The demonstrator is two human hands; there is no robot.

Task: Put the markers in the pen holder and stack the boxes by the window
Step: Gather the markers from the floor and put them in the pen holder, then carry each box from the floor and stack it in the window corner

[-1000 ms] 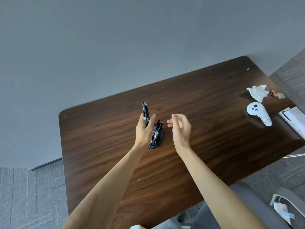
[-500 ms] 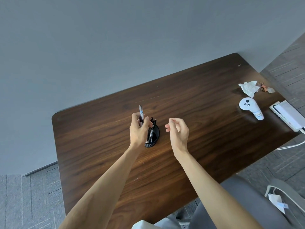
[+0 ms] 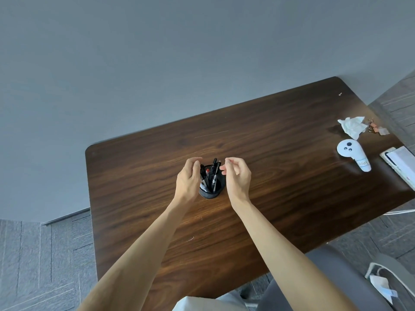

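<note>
A black pen holder (image 3: 212, 191) stands mid-way across a dark wooden table (image 3: 280, 167), with several markers (image 3: 213, 173) leaning inside it. The left hand (image 3: 188, 179) and right hand (image 3: 238, 176) hover close on either side, fingers loosely curled, grasping nothing. A finger could clip a protruding marker and tip the holder. No boxes are in view

Left hand (image 3: 187, 180), right hand (image 3: 238, 176) — both loosely curled
</note>
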